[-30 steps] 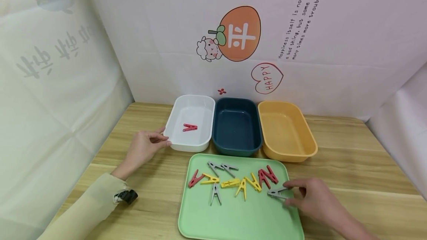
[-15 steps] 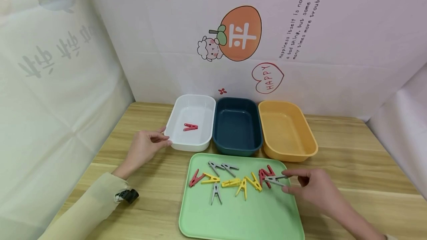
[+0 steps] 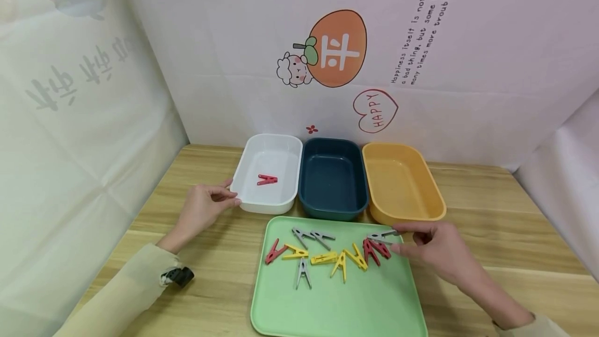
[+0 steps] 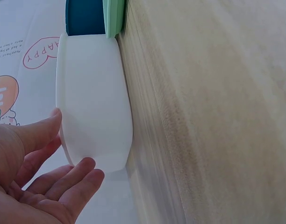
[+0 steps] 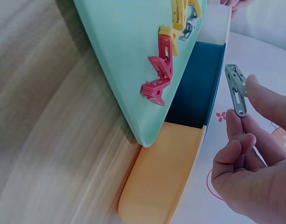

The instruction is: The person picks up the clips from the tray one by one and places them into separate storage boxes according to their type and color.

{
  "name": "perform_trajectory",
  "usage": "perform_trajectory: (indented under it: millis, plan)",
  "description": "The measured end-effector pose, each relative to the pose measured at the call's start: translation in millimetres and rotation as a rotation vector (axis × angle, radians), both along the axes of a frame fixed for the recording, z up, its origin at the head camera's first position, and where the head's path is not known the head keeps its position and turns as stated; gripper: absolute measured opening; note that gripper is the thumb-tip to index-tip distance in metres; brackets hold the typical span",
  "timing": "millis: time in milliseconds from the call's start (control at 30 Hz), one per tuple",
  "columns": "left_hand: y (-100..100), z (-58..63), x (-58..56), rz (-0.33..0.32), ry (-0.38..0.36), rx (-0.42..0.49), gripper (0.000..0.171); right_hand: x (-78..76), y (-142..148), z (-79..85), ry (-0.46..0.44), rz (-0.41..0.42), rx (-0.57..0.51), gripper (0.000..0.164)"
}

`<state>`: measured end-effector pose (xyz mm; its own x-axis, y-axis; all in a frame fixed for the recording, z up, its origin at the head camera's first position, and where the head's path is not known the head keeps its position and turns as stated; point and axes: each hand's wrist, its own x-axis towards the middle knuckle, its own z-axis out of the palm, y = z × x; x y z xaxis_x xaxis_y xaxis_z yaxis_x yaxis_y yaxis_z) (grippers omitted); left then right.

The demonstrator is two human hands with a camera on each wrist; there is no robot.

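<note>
Between thumb and fingers, my right hand (image 3: 437,248) pinches a grey clothespin (image 5: 236,91) by its end. In the head view it is held over the far right part of the green tray (image 3: 337,306), overlapping two red clothespins (image 3: 372,254). Several yellow clothespins (image 3: 339,265), another red clothespin (image 3: 274,251) and three grey clothespins (image 3: 303,273) lie on the tray. My left hand (image 3: 201,209) holds the near left corner of the white bin (image 4: 94,93), thumb and fingers at its rim and side. Inside that bin lies one red clothespin (image 3: 267,179).
Right of the white bin, a dark blue bin (image 3: 333,183) and a yellow-orange bin (image 3: 402,186) stand in a row behind the tray on the wooden table (image 3: 491,212). A printed cloth (image 3: 234,40) hangs behind them. A dark band (image 3: 178,276) sits at the left sleeve.
My right hand has lifted the grey clothespin from the tray's right side and moved it toward the bins, over the red ones. The left hand has stayed at the white bin.
</note>
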<state>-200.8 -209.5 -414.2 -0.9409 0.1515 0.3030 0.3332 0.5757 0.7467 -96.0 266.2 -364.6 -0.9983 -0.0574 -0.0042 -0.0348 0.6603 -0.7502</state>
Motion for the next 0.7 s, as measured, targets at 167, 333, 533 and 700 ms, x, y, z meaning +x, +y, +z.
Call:
perform_trajectory:
  millis: [167, 333, 533, 700]
  plan:
    - [-0.4, 0.5, -0.4, -0.002, 0.003, -0.005, 0.01, -6.7, -3.0, 4.7, -0.02, -0.011, 0.001, 0.043]
    - [-0.4, 0.5, -0.6, -0.002, 0.004, -0.002, 0.011, -15.3, -6.7, 10.3, -0.008, -0.013, -0.023, 0.043]
    - [-0.3, 0.7, -0.7, -0.003, 0.005, -0.004, 0.012, -28.2, -10.1, 17.3, 0.024, -0.013, -0.05, 0.043]
    - [-0.1, 0.1, 0.0, -0.004, -0.003, 0.009, 0.014, -39.3, -11.7, 23.3, 0.06, -0.025, -0.055, 0.046]
